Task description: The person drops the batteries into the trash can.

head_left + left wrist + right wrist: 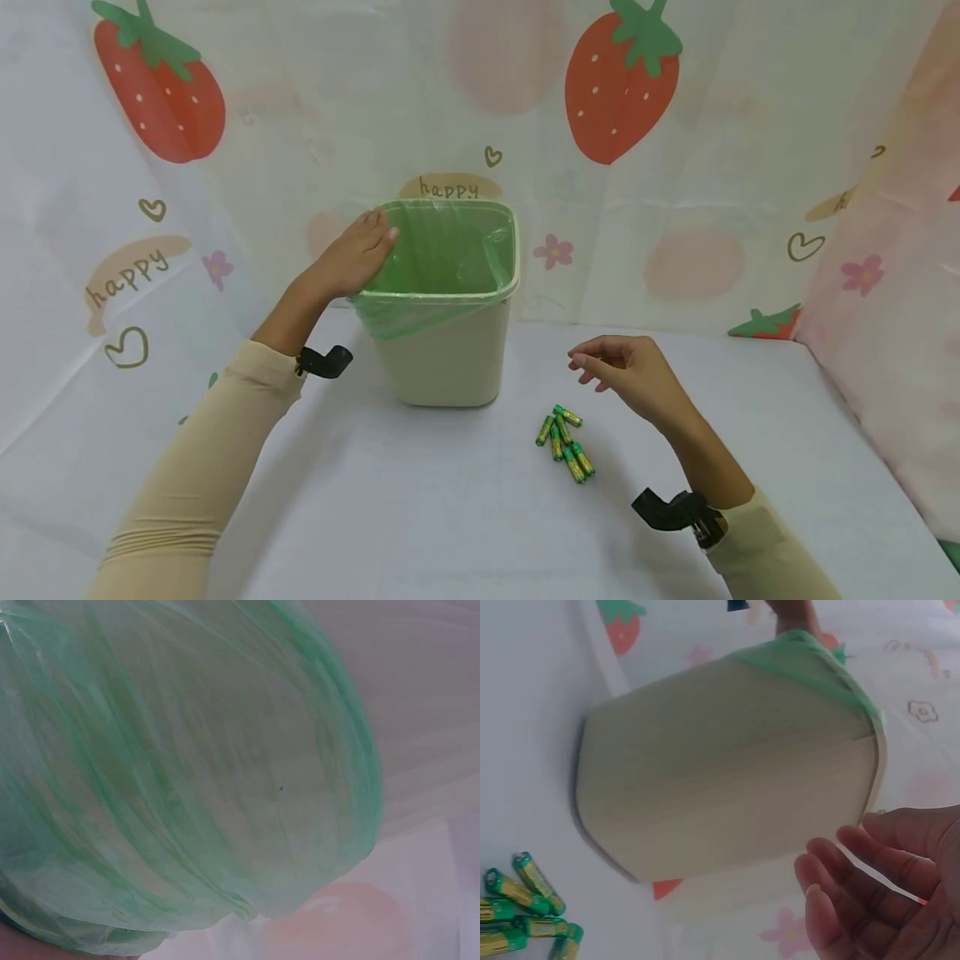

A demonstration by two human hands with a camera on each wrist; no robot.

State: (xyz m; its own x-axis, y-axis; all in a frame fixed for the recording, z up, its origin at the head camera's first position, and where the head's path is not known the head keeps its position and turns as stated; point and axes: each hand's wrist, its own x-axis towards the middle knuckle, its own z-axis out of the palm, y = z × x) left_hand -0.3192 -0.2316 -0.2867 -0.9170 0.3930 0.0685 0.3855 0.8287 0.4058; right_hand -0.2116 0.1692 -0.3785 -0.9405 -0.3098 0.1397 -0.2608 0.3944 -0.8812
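A pale trash can (450,367) stands upright on the table, lined with a green plastic bag (442,250) folded over its rim. My left hand (356,250) holds the left side of the rim; the left wrist view shows mostly the bag's outer folds (225,765), with the fingers hidden. To the right of the can, my right hand (626,375) hovers with loosely curled fingers and nothing visible between them. Several green and gold batteries (562,442) lie in a loose cluster on the table, below and left of that hand. In the right wrist view these batteries (525,900) appear at lower left.
A white cloth covers the table (420,508). Behind it hangs a printed curtain (720,167) with strawberries, hearts and flowers, close to the back of the trash can. Black wrist cameras (671,510) are strapped to both wrists.
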